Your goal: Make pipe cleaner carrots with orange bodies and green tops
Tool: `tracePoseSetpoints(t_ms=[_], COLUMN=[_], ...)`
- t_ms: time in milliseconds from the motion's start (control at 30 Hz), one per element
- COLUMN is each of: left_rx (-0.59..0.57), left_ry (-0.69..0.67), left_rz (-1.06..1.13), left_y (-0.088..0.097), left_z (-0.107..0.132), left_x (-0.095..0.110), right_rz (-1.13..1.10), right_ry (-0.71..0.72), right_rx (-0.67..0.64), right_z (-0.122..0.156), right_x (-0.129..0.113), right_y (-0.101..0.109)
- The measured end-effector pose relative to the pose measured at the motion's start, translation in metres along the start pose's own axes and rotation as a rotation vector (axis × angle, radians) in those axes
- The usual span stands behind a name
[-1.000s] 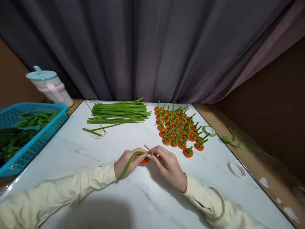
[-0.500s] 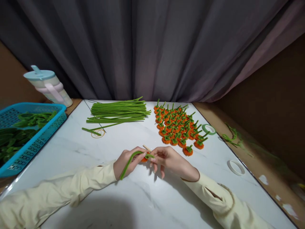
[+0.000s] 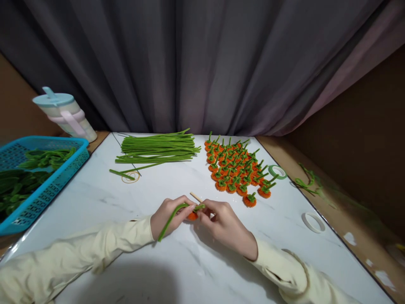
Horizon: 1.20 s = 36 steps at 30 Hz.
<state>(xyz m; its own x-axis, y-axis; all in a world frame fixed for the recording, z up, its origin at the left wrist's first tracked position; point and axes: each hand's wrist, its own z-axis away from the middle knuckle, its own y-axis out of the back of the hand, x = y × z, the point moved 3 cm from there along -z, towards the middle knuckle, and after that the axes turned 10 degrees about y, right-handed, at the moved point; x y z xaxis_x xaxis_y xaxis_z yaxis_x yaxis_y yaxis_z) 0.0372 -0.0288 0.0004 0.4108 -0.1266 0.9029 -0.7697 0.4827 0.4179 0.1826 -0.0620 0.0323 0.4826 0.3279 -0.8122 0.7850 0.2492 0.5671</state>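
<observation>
Near the front of the table, my left hand (image 3: pixel 169 215) is closed in a pinch on a green pipe cleaner (image 3: pixel 169 221), whose long tail hangs over the back of the hand. Under the fingertips shows a small orange fuzzy piece (image 3: pixel 192 216), partly hidden. My right hand (image 3: pixel 228 226) pinches the short end of the same pipe cleaner just above the orange piece. A thin wooden stick (image 3: pixel 196 197) pokes out beside the right fingertips; its lower end is hidden, so I cannot tell whether that hand grips it.
Green pipe cleaners (image 3: pixel 158 147) lie piled at the back. Several orange fuzzy pieces with green stems (image 3: pixel 232 166) stand to the right, beside green tape (image 3: pixel 277 171) and a white ring (image 3: pixel 313 222). At left are a blue basket (image 3: pixel 60 177) and a tumbler (image 3: pixel 65 114).
My right hand's fingers have curled inward and closed at the pipe cleaner's end, and its wrist has shifted slightly down and left. My left hand has barely moved.
</observation>
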Motion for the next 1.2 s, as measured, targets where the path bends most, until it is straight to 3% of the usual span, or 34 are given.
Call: tracePoseSetpoints(t_ms=[133, 267, 367, 467, 533, 567, 700, 767, 833, 900, 1067, 1200], left_rx=[-0.205, -0.332, -0.394, -0.36, -0.273, -0.214, 0.007, 0.094, 0.133, 0.142, 0.119, 0.078], left_ry=[0.305, 0.505, 0.557, 0.521, 0.432, 0.376, 0.1, -0.05, -0.166, -0.231, -0.252, -0.284], left_rz=[0.385, 0.51, 0.586, 0.629, 0.596, 0.56, 0.211, -0.009, -0.138, -0.176, -0.186, -0.159], left_y=[-0.002, 0.002, 0.007, 0.007, 0.007, 0.006, 0.006, 0.007, 0.007, 0.006, 0.004, 0.003], left_z=[-0.003, -0.007, -0.012, -0.013, -0.013, -0.013, -0.01, -0.008, -0.005, -0.002, 0.0, -0.001], left_x=[0.005, 0.01, 0.01, 0.007, 0.003, 0.001, -0.006, -0.006, -0.005, -0.005, -0.004, -0.003], right_rz=[0.492, 0.973, 1.075, 1.031, 0.927, 0.827, 0.201, -0.097, -0.3, -0.329, -0.024, 0.03], right_ry=[0.416, 0.811, 0.982, 1.111, 1.065, 0.975, 0.367, 0.077, -0.099, -0.113, 0.239, 0.365], right_rx=[-0.085, -0.242, -0.232, -0.127, -0.051, -0.011, 0.135, 0.095, 0.025, 0.037, 0.232, 0.273], right_z=[0.008, 0.014, 0.011, 0.007, 0.003, 0.001, -0.007, -0.008, -0.007, -0.005, -0.001, 0.001], right_x=[-0.011, -0.02, -0.018, -0.006, 0.005, 0.01, 0.026, 0.03, 0.031, 0.031, 0.025, 0.024], right_y=[-0.002, -0.004, 0.0, 0.006, 0.008, 0.01, 0.013, 0.007, -0.002, -0.007, -0.009, -0.009])
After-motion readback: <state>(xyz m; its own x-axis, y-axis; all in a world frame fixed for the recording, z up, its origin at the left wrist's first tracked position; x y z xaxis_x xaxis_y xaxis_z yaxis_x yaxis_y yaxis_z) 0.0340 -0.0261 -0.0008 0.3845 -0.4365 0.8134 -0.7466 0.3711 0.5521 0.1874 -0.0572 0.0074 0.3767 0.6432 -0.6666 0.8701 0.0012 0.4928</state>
